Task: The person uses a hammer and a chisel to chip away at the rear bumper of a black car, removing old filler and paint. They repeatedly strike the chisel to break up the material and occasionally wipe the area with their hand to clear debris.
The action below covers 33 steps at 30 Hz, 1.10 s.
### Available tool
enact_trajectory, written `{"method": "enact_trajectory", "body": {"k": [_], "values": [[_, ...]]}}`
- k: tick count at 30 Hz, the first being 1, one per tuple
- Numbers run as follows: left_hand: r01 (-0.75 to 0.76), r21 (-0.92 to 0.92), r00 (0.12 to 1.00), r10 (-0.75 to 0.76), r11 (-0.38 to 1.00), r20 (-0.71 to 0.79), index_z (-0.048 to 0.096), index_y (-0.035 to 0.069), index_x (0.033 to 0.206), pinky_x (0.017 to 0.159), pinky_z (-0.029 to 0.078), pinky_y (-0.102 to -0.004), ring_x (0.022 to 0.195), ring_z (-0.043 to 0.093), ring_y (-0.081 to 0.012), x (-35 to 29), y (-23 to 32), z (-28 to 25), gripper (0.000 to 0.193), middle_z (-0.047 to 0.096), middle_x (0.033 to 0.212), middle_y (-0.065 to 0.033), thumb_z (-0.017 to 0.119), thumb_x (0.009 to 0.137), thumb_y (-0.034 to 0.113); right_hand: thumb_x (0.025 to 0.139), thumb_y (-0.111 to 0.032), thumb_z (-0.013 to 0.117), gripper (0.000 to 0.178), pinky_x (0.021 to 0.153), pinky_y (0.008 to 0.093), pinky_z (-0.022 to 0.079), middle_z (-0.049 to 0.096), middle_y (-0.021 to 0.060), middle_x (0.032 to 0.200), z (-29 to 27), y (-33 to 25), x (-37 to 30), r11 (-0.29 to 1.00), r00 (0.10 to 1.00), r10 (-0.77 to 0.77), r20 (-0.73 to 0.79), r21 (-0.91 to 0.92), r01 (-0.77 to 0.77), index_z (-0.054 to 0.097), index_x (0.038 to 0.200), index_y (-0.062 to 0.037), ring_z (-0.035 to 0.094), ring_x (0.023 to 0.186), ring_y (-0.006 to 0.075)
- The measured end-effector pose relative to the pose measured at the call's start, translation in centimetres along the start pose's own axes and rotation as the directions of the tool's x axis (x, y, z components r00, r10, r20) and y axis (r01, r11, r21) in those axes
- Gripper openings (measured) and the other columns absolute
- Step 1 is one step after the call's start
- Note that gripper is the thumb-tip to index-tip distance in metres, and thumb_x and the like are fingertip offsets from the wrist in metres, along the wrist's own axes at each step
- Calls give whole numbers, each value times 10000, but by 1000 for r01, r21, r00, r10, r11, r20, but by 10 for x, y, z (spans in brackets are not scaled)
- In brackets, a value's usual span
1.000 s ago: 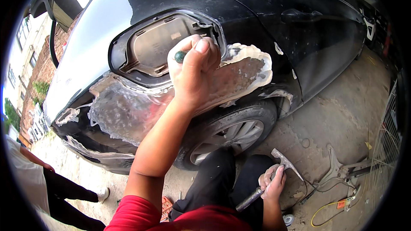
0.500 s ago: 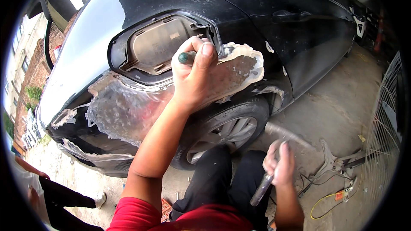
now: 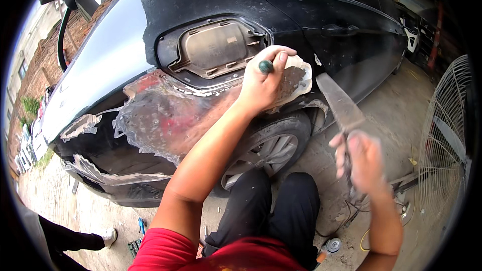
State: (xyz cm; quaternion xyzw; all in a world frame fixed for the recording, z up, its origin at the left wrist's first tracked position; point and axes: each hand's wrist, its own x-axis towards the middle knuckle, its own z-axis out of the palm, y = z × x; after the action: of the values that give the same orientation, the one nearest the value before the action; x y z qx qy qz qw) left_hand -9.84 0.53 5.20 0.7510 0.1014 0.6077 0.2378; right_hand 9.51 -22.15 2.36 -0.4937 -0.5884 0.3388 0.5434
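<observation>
My left hand (image 3: 262, 81) is closed round a green-handled tool (image 3: 266, 66). Only the rounded handle end shows; the shaft is hidden behind the hand, which is against or just in front of the car's rear side panel. My right hand (image 3: 362, 159) grips a hammer (image 3: 341, 103), blurred by motion, its metal head raised right of the left hand. Around the left hand, the black car (image 3: 281, 20) has a stripped, dented patch (image 3: 160, 118) of bare metal, red traces and pale ragged edges. Above it is the open recess (image 3: 213, 47) of the fuel filler.
Below the patch is the rear wheel (image 3: 271, 150), in front of my knees. A large wire-guarded fan (image 3: 444, 135) stands at the right. Cables and a grinder-like tool (image 3: 332, 245) lie on the ground. Another person's leg and shoe (image 3: 109, 237) show at lower left.
My left hand has moved right along the panel with the green-handled tool. The right hand has swung the hammer up and to the right. The view has shifted slightly.
</observation>
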Motion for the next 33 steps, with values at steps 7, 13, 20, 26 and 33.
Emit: {"method": "enact_trajectory", "body": {"k": [7,13,20,26,33], "values": [[25,3,994,-24,1000,-105,687,-9,1174,814,514,-304,879,635,-142,-3,4,-1,255,705,950,-71,544,1092,186,1085,-293,535,350,485,230,404,542,-1,607,15,-105,49,980,933,188,308,-122,-157,588,873,-20,502,480,65],[-55,-105,994,46,993,-94,674,-7,1175,831,521,-313,889,646,-156,0,-16,-1,231,709,959,-80,521,1064,126,1063,-231,558,291,498,276,443,564,22,622,14,-117,61,916,958,-7,288,-383,122,588,882,-6,567,509,113],[5,-20,988,-8,1000,-154,689,-2,1096,753,501,-344,792,601,-168,-3,-20,-3,159,694,878,-91,561,1047,79,966,-181,689,218,571,465,454,587,179,739,17,-139,79,-53,634,-619,463,-831,554,553,885,-31,595,677,412],[-12,-36,986,6,999,-166,652,-11,1044,767,481,-281,826,579,-96,-4,-14,3,159,670,889,-24,547,1077,103,967,-256,675,226,602,450,522,647,116,728,27,-139,92,-241,662,-513,547,-831,500,582,876,-71,682,698,340],[5,20,993,-2,1000,-118,705,-27,1253,826,492,-262,885,601,-96,-9,-26,1,274,723,986,-47,611,1074,158,998,-320,628,272,629,436,538,666,107,726,23,-133,94,-309,668,-515,537,-843,440,607,876,-77,698,713,330]]}}
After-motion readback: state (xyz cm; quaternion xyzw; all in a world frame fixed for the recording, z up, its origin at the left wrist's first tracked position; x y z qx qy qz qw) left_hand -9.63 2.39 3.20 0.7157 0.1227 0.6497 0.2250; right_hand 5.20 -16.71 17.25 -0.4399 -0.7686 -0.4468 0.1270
